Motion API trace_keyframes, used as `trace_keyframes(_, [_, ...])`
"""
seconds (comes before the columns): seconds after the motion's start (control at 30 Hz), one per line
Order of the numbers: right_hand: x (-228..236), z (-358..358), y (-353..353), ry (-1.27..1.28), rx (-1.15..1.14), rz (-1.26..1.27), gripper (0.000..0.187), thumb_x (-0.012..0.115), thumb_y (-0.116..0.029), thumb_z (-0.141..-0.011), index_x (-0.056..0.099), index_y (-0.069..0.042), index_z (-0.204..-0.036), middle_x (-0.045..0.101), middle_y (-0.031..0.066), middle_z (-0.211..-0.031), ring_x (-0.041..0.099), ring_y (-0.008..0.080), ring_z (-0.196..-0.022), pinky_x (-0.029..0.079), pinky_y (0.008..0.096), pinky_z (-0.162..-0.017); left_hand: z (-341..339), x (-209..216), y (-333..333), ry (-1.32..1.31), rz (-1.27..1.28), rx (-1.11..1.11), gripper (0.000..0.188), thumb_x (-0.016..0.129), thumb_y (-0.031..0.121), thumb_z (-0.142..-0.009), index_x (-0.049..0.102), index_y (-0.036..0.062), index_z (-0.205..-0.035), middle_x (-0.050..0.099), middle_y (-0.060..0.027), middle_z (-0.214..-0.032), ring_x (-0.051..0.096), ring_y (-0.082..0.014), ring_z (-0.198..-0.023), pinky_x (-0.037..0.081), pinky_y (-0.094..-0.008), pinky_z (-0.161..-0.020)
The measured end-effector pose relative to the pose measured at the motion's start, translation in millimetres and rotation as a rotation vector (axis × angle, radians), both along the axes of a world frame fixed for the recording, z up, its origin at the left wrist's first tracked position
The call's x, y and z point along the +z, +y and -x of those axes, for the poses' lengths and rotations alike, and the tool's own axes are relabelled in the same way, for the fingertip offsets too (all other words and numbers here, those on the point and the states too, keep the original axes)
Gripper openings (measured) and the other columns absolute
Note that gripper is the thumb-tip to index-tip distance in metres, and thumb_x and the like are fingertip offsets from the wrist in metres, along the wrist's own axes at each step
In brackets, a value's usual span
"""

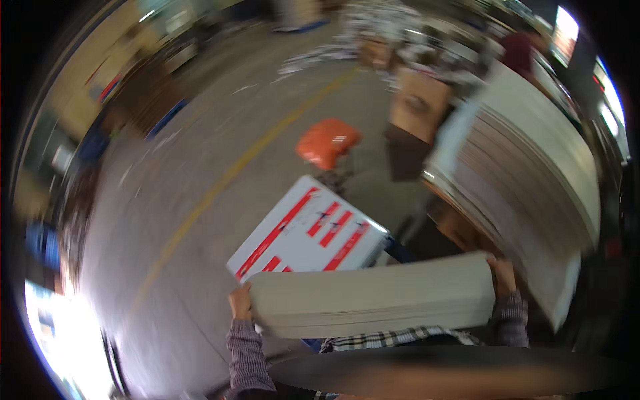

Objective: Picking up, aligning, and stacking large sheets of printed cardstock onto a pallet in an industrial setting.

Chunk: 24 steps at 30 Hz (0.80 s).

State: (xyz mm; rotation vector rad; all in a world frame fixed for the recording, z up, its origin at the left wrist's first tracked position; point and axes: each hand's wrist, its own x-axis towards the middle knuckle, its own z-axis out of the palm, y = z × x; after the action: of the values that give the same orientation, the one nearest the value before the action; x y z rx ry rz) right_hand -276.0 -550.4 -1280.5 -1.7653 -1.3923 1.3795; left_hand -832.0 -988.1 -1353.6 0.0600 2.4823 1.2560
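The left hand and right hand are curled around opposite ends of a long, pale-grey stack of cardboard-like sheets, its long axis crosswise before the body; beyond its far edge sits a white, red-striped rectangular panel.

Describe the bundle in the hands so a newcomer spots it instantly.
From the big pale stack on the right, go lower left to a long pale bundle between the left hand and right hand. It shows just below the red-banded white panel; of these three, only the bundle is held.
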Motion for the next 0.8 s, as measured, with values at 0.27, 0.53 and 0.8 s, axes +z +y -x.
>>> trace_keyframes(0.27, [23, -88, -104, 0.079, -0.429, -0.066, 0.03, 0.07, -0.02, -0.086, 0.066, 0.008, -0.077, 0.064, 0.0088, -0.072, 0.058, 0.0158, -0.06, 0.045, 0.0319, -0.056, 28, 44, 149, 0.041, -0.304, -0.35, 0.034, 0.06, 0.021, -0.089, 0.067, -0.0122, -0.089, 0.068, -0.0134, -0.075, 0.06, -0.016, -0.068, 0.047, -0.0383, -0.059])
trace_keyframes(0.53, [36, -205, -178, 0.021, -0.634, -0.153, 0.033, 0.069, -0.022, -0.087, 0.062, 0.006, -0.071, 0.061, 0.0054, -0.067, 0.056, 0.0133, -0.056, 0.043, 0.0324, -0.05, -56, 37, 273, -0.201, -0.271, -0.559, 0.031, 0.065, 0.02, -0.087, 0.068, -0.0104, -0.092, 0.068, -0.0097, -0.087, 0.061, -0.0159, -0.074, 0.05, -0.0328, -0.065])
trace_keyframes(0.8, [31, -250, -259, -0.13, -0.74, -0.183, 0.043, 0.069, -0.027, -0.088, 0.056, 0.002, -0.058, 0.053, 0.0021, -0.055, 0.049, 0.0102, -0.049, 0.035, 0.0304, -0.044, -88, -3, 311, -0.36, -0.274, -0.684, 0.028, 0.065, 0.017, -0.085, 0.067, -0.0103, -0.09, 0.069, -0.01, -0.084, 0.063, -0.0173, -0.069, 0.05, -0.0316, -0.06])
